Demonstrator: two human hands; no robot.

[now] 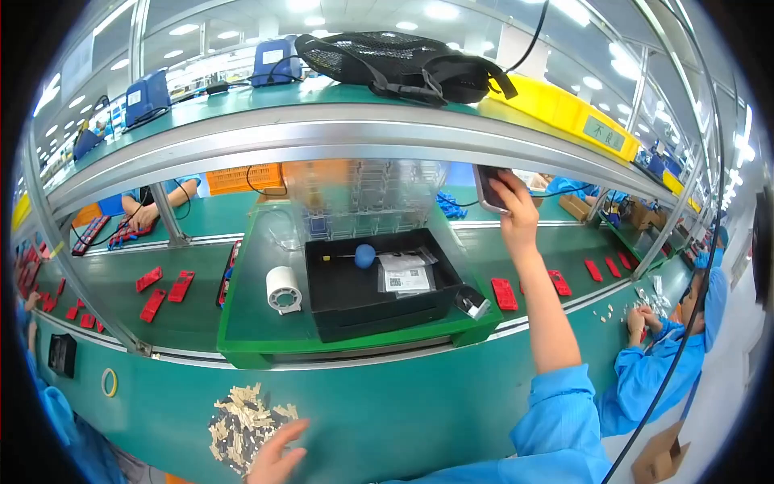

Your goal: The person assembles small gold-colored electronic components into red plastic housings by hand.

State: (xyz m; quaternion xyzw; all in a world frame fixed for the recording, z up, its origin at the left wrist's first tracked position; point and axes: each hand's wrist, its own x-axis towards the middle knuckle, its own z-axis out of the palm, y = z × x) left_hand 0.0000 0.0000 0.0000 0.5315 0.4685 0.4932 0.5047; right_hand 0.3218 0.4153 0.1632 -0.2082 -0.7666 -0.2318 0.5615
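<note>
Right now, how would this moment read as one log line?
left hand: beside small-parts pile | right hand: holding flat dark device | black tray: round blue object, plastic bag inside

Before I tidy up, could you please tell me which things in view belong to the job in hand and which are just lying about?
In use, it seems:
- flat dark device, held in the right hand
- pile of small pale and dark pieces, beside the left hand

Probably just lying about:
- yellow ring
- black mesh bag
- white cylinder
</note>
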